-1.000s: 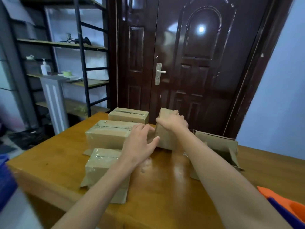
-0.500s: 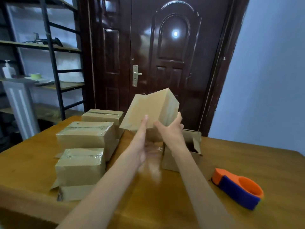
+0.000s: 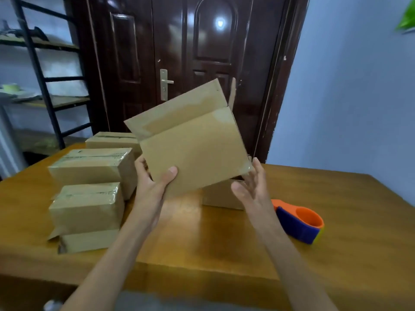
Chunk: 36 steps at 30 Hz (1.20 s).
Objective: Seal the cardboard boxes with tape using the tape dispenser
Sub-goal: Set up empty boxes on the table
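Left hand (image 3: 151, 189): grips raised box (image 3: 197, 151).
Right hand (image 3: 251, 189): fingers spread, at its corner.
Around: taped boxes (image 3: 89, 205), tape dispenser (image 3: 299, 221) on surface (image 3: 202, 243).

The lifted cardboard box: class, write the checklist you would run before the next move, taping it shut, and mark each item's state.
1. Left hand grips the lifted cardboard box: ok.
2. Right hand steadies its corner, fingers straight: ok.
3. Box resting flat on the table: not ok, it is held tilted in the air.
4. Top flaps folded shut: not ok, one stands up.
5. Tape dispenser near the right hand: ok.
6. Tape left on the dispenser: cannot tell.
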{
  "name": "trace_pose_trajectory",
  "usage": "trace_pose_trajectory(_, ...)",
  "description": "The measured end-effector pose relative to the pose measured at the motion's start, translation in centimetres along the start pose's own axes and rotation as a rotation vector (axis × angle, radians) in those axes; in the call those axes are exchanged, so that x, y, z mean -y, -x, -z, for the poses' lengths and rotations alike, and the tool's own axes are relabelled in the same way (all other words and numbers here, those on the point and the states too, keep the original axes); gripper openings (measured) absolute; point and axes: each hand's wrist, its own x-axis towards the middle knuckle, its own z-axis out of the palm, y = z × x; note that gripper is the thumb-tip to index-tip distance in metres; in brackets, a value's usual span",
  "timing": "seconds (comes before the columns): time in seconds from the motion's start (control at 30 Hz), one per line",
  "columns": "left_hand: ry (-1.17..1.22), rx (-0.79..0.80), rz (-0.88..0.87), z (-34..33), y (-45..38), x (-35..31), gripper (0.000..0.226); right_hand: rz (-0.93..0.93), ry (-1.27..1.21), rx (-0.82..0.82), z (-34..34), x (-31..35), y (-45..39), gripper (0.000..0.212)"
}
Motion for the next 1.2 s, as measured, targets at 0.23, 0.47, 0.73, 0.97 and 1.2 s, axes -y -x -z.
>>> trace_pose_trajectory(0.23, -0.47, 0.324, 0.039, 2.5, 4.3, 3.3, 0.11, -0.054, 0.246, -0.087, 2.4, -4.4, 4.0, 0.075)
trace_pose_trajectory(0.47, -0.566, 0.341, 0.122, 1.2, 4.6, 7.4, 0.11, -0.114, 0.366, -0.092, 4.1, -8.3, 4.6, 0.076)
trace_pose_trajectory(0.73, -0.613, 0.307, 0.105, -0.1, 2.0, 9.3, 0.108, -0.163, 0.408, -0.134, 4.3, -9.3, 1.7, 0.057)
trace_pose_trajectory(0.97, -0.615, 0.374, 0.131, 0.6, 2.0, 8.8, 0.118, -0.194, 0.427, -0.228, 4.3, -8.7, 3.7, 0.078)
trace_pose_trajectory(1.2, -0.881, 0.393, -0.009, 6.1, 4.3, 5.5, 0.105, -0.263, 0.605, -0.077, 0.7, -8.1, 8.3, 0.073)
